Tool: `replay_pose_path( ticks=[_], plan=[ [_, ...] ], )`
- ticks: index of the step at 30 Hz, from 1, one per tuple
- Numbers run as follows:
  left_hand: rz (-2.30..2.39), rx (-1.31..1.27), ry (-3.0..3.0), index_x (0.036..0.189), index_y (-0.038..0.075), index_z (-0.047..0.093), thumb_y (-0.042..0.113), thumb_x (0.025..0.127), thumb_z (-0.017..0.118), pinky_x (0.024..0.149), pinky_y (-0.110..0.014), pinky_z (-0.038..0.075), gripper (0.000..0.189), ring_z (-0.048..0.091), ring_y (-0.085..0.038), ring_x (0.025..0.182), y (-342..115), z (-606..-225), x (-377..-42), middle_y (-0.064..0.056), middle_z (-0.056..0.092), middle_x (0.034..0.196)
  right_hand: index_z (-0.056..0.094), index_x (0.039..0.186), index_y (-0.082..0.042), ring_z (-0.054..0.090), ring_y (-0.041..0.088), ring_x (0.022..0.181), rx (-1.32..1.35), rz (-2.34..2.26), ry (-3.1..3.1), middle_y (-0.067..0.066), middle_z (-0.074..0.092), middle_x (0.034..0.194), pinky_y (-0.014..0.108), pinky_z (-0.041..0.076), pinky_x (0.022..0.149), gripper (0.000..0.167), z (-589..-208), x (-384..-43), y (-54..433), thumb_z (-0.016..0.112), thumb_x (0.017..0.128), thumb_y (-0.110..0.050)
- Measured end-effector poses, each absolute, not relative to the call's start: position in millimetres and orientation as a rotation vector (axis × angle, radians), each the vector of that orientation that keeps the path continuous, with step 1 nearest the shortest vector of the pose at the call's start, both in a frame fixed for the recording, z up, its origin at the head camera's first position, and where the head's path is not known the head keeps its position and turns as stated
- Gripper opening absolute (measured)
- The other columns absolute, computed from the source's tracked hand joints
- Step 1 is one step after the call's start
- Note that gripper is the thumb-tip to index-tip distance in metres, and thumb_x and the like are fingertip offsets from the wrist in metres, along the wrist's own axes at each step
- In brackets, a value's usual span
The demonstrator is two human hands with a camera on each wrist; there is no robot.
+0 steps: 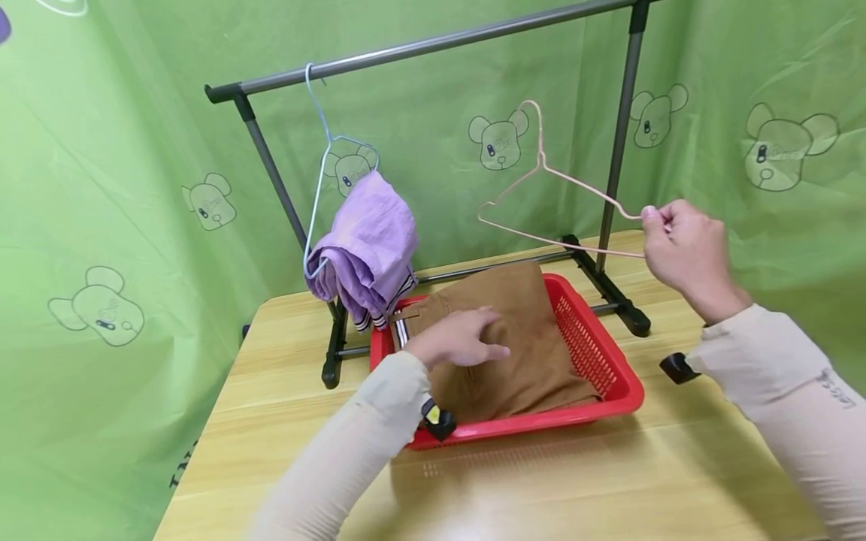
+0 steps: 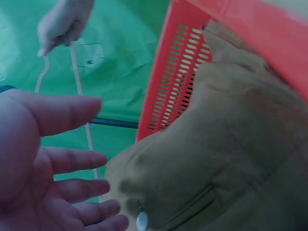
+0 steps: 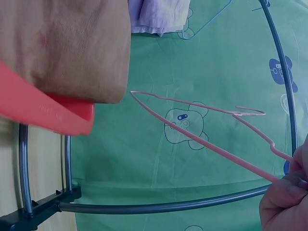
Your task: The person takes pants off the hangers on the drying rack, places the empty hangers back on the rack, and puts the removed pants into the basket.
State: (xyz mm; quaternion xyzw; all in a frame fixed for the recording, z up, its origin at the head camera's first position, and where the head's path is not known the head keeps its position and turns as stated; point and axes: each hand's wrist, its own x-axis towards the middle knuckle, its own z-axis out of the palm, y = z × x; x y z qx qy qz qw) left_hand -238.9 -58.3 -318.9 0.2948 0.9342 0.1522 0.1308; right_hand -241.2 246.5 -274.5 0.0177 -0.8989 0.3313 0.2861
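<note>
My right hand grips one end of a thin pink hanger, raised to the right above the table. The hanger's hook points up, and no clothing is on it. My left hand is over the brown trousers, fingers extended and thumb apart, holding nothing. The trousers lie folded in a red plastic basket with slotted walls. A button and a pocket slit show in the left wrist view, just beyond the left fingertips. The right wrist view shows the hanger's far end near the trousers' edge.
A dark metal clothes rack stands on the wooden table behind the basket. From its bar hangs a blue hanger carrying a purple garment with striped trim. A green curtain with mouse drawings surrounds the table.
</note>
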Motion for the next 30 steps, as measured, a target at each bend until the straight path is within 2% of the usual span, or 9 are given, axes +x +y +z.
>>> replay_pose_path(
  ticks=[4,11,21,30],
  plan=[
    [0.288,0.840,2.724,0.150,0.013,0.035,0.040,0.094,0.061,0.114,-0.035,0.021,0.068,0.023,-0.027,0.143,-41,-325,-247,-0.013,0.022,0.158,0.055,0.097,0.006,0.044,0.025,0.056,0.056,0.890,-2.385,0.013,0.053,0.069,0.032,0.034,0.046,0.041,-274,-241,243,0.038,0.103,-0.031],
    [0.214,0.790,2.712,0.148,0.015,0.040,0.041,0.094,0.062,0.115,-0.033,0.018,0.064,0.018,-0.027,0.145,-27,-333,-252,-0.013,0.024,0.157,0.055,0.095,0.006,0.043,0.023,0.054,0.061,0.886,-2.362,0.013,0.052,0.068,0.029,0.034,0.044,0.039,-274,-242,240,0.039,0.103,-0.028],
    [0.177,0.707,2.692,0.150,0.021,0.036,0.042,0.092,0.063,0.111,-0.034,0.027,0.067,0.024,-0.021,0.143,-23,-341,-257,-0.004,0.028,0.157,0.055,0.094,0.005,0.043,0.023,0.056,0.067,0.900,-2.341,0.012,0.052,0.069,0.029,0.034,0.046,0.037,-273,-243,236,0.039,0.103,-0.028],
    [0.165,0.642,2.650,0.150,0.023,0.037,0.045,0.090,0.065,0.107,-0.033,0.034,0.070,0.038,-0.017,0.135,-22,-351,-272,0.003,0.042,0.149,0.055,0.094,0.004,0.042,0.019,0.054,0.077,0.897,-2.318,0.009,0.051,0.068,0.028,0.033,0.050,0.036,-268,-245,232,0.041,0.103,-0.028]
  ],
)
